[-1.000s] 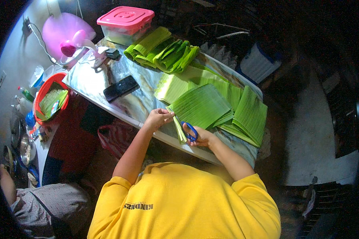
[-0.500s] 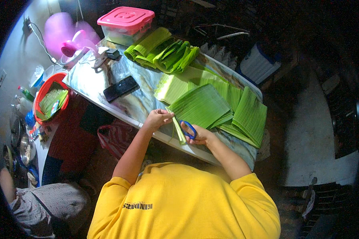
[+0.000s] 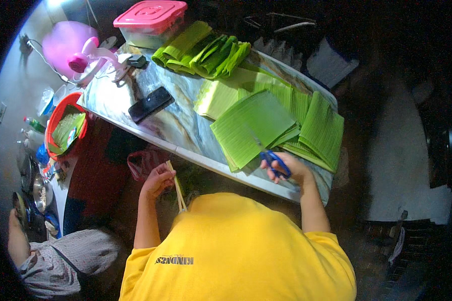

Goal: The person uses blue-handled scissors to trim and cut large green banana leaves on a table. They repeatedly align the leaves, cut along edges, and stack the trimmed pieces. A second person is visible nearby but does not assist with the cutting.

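Off the table's front edge, my left hand [image 3: 159,180] pinches thin pale green leaf strips [image 3: 178,189] that hang down toward the yellow shirt. My right hand [image 3: 297,171] is closed around blue-handled scissors [image 3: 272,163], held over the table's near right part with the blades pointing away from me. A cut green banana leaf piece [image 3: 246,133] lies flat just beyond the scissors. More leaf pieces [image 3: 322,131] are stacked to its right and behind it. Folded leaf bundles [image 3: 206,54] rest at the far side of the table.
The marbled table [image 3: 186,120] slants across the view. On it are a black phone [image 3: 151,105], a pink-lidded container [image 3: 150,20] and a pink fan [image 3: 80,57]. At left stand a red basin [image 3: 51,128] and a seated person [image 3: 75,256]. A red striped bag [image 3: 138,165] lies below the table edge.
My left hand has moved left and toward me, off the table, carrying the leaf strips. With the scissors, my right hand has shifted right. The large leaf piece now lies apart from both hands.
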Demonstrator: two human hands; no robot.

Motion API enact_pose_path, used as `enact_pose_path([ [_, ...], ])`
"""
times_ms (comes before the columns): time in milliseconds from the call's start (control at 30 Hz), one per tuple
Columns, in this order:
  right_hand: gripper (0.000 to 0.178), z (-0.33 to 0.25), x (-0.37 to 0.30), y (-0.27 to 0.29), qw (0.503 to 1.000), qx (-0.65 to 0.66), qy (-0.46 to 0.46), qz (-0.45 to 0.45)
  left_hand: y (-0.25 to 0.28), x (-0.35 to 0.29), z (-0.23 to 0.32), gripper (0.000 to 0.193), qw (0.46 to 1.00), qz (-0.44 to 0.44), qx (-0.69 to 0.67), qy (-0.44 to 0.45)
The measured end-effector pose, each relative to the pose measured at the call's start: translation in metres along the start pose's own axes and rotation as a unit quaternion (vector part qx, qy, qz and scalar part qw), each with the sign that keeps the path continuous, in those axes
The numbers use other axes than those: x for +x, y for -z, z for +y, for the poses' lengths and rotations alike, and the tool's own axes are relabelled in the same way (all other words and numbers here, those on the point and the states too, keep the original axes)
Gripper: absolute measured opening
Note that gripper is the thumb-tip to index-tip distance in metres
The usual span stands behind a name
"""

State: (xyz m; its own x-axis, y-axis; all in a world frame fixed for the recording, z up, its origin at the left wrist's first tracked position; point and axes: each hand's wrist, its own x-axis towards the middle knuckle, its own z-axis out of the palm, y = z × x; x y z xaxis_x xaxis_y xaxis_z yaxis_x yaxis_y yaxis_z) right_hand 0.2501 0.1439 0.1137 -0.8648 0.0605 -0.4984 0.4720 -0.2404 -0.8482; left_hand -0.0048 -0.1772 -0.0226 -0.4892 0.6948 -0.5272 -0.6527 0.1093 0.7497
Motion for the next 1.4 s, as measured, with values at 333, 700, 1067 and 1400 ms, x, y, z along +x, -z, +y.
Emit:
enact_pose_path([
  [333,0.047,0.062,-0.041,0.029,0.794,-0.44,-0.039,0.417,0.105,0.109,-0.134,0.027,0.767,0.236,0.587,-0.107],
  [700,0.027,0.094,-0.055,0.022,0.991,0.039,-0.08,0.1,-0.111,-0.008,0.016,0.012,0.793,-0.027,0.477,-0.378],
  [1067,0.032,0.083,-0.026,-0.005,0.991,-0.03,-0.119,-0.059,-0.148,0.063,0.027,0.022,0.435,-0.256,0.69,-0.519],
  [1400,0.033,0.095,-0.022,-0.007,0.987,-0.023,-0.131,-0.093,-0.173,0.085,0.05,0.01,0.332,-0.358,0.719,-0.495],
])
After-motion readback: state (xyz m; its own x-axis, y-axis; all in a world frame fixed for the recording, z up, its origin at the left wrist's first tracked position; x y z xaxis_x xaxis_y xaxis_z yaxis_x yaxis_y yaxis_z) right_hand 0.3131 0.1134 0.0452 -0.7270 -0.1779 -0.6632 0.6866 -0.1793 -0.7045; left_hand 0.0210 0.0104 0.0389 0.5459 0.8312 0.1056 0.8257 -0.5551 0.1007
